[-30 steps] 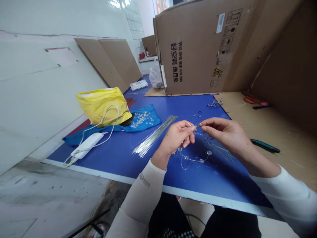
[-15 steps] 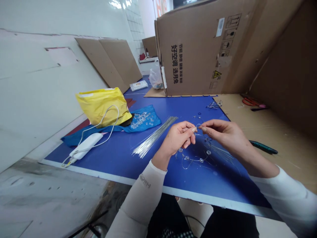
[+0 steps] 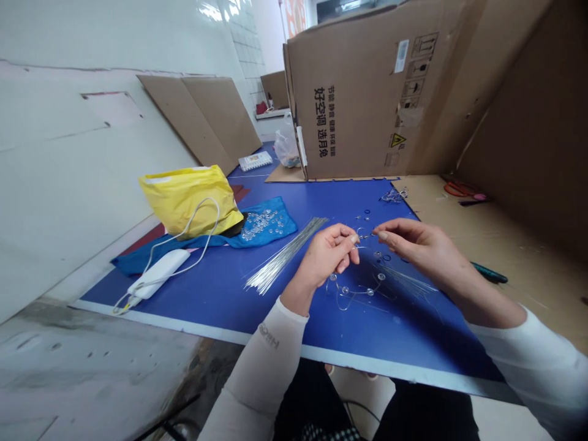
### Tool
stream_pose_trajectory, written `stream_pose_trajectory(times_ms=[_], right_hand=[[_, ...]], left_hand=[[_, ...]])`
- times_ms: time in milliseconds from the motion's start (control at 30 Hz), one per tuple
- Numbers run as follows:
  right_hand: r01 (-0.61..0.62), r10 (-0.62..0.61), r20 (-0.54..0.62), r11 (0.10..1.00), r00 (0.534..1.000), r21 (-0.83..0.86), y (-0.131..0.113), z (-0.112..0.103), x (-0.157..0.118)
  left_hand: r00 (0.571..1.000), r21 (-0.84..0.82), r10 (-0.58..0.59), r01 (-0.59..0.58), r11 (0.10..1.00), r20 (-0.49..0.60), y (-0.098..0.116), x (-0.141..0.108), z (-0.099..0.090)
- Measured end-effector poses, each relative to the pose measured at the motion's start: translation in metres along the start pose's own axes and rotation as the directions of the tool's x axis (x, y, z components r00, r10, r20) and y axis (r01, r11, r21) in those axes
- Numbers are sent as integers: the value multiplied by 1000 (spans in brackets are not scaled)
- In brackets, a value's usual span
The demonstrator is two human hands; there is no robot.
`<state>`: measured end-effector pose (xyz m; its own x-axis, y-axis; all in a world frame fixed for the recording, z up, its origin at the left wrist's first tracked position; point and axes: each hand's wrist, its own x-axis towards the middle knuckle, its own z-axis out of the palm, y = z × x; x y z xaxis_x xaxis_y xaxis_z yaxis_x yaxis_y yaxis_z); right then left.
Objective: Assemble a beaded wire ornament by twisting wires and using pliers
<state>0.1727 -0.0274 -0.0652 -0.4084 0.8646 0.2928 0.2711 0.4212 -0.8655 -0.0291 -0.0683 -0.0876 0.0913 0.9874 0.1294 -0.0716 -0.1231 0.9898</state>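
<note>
Beaded wire [image 3: 345, 290] is pinched in left hand [image 3: 333, 250] over tabletop [image 3: 220, 288]; right hand [image 3: 411, 239] is set apart, its grip unconfirmed. Beads could be shed if left pinch were loosened.

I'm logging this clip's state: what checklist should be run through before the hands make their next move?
1. Left hand pinching the thin wire: ok, thumb and finger together.
2. Right hand gripping that wire: cannot tell, fingertip contact is too small.
3. Threaded clear beads below the hands spaced apart: ok.
4. Pile of loose beads resting on blue cloth: ok.
5. Green-handled tool fully visible: not ok, only part of it shows.
</note>
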Motion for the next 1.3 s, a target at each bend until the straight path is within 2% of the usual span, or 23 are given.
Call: stream_pose_trajectory(times_ms=[133,200,367,600,833,933,1100,1300], right_hand=[[56,-24,134,969,991,-241,10,-8,-13],[75,-39,132,957,991,-279,15,-5,-19],[61,-58,22,985,998,-162,13,12,-22],[103,-95,47,972,994,-210,4,15,-17],[58,-48,47,966,998,-253,1,13,-18],[39,-40,0,977,999,-210,4,13,-20],[15,-11,46,997,999,-74,3,14,-21],[11,-10,26,999,1000,-46,-4,15,-23]], left_hand=[[999,-12,7,-8,1000,-49,1,1,0],[999,-33,25,-26,999,-37,1,1,0],[998,-67,58,-56,996,26,1,0,1],[992,-68,85,-79,995,97,-4,1,-1],[990,-127,70,-54,990,125,-2,2,-3],[989,-154,55,-34,988,137,-1,2,-3],[987,-177,41,-13,984,155,-1,2,-2],[986,-190,69,-39,981,153,-4,4,-1]])
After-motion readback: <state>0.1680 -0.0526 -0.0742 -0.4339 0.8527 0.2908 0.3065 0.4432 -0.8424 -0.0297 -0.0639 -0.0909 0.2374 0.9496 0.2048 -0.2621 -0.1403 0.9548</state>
